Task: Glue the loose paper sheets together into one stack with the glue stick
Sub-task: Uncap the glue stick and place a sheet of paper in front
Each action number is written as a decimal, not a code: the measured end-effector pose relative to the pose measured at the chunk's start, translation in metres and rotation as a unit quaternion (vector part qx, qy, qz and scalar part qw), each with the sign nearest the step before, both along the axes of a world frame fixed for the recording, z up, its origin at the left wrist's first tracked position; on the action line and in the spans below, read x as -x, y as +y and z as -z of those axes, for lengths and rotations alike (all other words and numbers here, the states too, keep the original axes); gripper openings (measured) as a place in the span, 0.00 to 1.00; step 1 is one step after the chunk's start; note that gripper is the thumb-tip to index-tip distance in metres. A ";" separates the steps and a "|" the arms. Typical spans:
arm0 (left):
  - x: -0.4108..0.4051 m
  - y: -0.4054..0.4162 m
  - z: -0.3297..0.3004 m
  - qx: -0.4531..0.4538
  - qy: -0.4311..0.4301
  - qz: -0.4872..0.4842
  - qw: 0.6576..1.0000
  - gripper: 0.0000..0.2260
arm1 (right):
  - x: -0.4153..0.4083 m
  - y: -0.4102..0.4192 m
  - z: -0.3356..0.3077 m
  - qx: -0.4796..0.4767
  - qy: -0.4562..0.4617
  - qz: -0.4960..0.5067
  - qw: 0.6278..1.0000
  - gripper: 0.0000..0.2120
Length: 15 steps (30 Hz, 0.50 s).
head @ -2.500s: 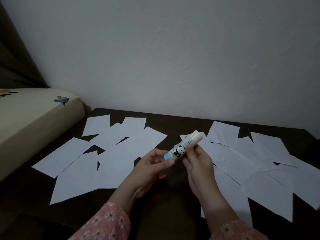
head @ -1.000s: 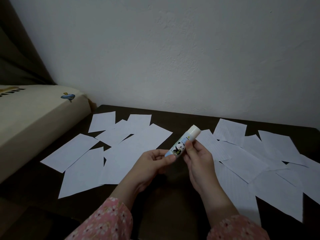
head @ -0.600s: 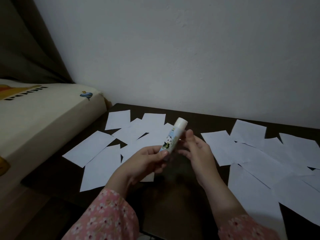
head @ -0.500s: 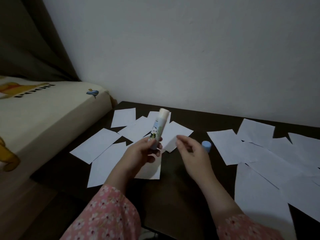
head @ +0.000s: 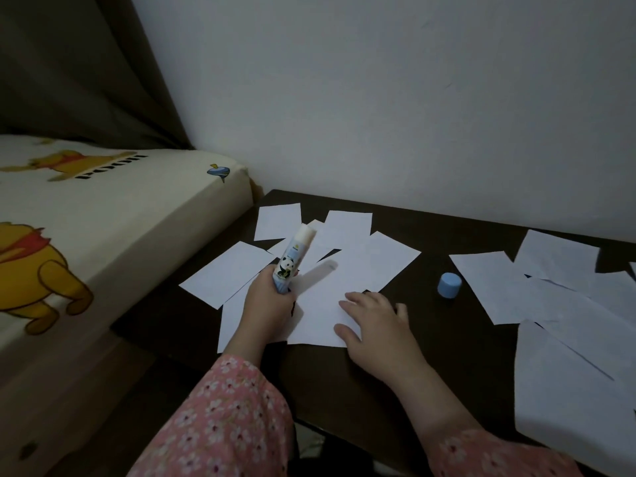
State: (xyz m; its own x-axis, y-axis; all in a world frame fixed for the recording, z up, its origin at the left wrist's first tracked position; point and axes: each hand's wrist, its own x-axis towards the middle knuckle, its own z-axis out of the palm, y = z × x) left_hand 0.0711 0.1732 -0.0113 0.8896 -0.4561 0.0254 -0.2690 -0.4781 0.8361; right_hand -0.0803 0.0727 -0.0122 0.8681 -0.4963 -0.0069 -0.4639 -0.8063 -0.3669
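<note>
the cap (head: 449, 285) is now off, set at right; the glue stick (head: 292, 258) is gripped by the left hand (head: 266, 304); a middle sheet (head: 330, 304) is pressed by the flat, empty right hand (head: 375, 321), so gluing can start.

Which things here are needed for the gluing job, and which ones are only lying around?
Needed for the job:
- white glue stick with panda label, held in left hand
- loose white paper sheets, one pressed flat by right hand
- small blue plastic cap, standing on dark wooden table

Only lying around:
- cream cartoon-bear bedsheet
- dark curtain
</note>
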 end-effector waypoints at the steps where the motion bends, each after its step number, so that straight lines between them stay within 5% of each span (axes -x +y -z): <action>1: -0.001 0.000 0.000 -0.001 0.002 -0.002 1.000 0.20 | 0.002 -0.001 -0.001 -0.001 0.004 0.001 1.000 0.23; 11: -0.002 -0.001 -0.005 -0.037 -0.017 0.006 0.999 0.20 | 0.042 -0.027 -0.008 0.000 0.038 0.023 0.999 0.26; 15: 0.013 -0.011 -0.013 0.004 -0.040 0.005 0.999 0.18 | 0.059 -0.036 -0.006 0.024 -0.030 0.096 0.995 0.27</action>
